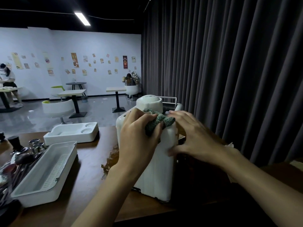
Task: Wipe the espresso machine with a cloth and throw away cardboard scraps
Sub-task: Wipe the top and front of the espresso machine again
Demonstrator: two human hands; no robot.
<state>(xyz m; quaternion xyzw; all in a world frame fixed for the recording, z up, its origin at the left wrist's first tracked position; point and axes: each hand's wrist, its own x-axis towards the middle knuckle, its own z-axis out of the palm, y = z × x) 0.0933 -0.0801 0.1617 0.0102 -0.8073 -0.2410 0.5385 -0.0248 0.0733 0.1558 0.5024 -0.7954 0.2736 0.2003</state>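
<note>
Head view: your left hand (139,133) is gripping the green knitted cloth (158,123), fingers curled round it, and pressing it against the top of the white espresso machine (157,166). The machine is standing at 12 o'clock, right in front of you on the table (88,163). Your right hand (194,135) is resting on the machine's right shoulder, fingers spread wide and holding nothing.

At 9 o'clock a long white tray (44,176) with a slotted insert is lying near the machine but not touching it. Beyond it, at 10 o'clock, a white moulded tray (72,134) with two round recesses is sitting flat. Dark-handled tools (18,158) and shiny metal cups (36,145) are crowding the table's far left. A pale glossy patch (111,158) is showing on the tabletop just beside the machine's left foot.

A dark pleated curtain (229,63) is hanging from 1 to 3 o'clock, close behind the machine. Bare tabletop is lying between the machine and the long tray, running down to the near edge at 6 o'clock. The space right of the machine is sitting in shadow, too dark to tell.

The table is dark brown wood. Beyond it at 11 o'clock, a glossy grey floor (101,112) is carrying white tub chairs (57,108) and small tables below a white wall (41,40) dotted with posters (75,60). A strip light (82,18) is glowing overhead.
</note>
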